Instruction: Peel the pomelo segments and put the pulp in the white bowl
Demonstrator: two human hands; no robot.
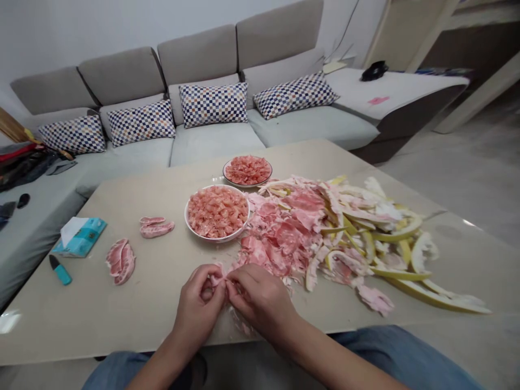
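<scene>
Near the table's front edge, my left hand (200, 301) and my right hand (263, 297) meet, fingertips pinched together on a small pale pink pomelo segment (218, 272). Most of that piece is hidden by the fingers. Just beyond them stands a white bowl (217, 238) heaped with peeled pomelo flesh (218, 210). Behind it is a dark-rimmed plate (247, 184) of more flesh. To the right spreads a pile of pink membranes (290, 227) and yellow-green rind strips (400, 274). Left of the bowl lie unpeeled pomelo pieces (121, 261), (156, 228) still in their skin.
A blue tissue pack (84, 238) and a knife with a turquoise handle (62, 273) lie at the table's left. Behind the table (158, 303) runs a grey sofa (215, 142) with checked cushions (213, 104). One membrane scrap (376, 299) lies near the right front.
</scene>
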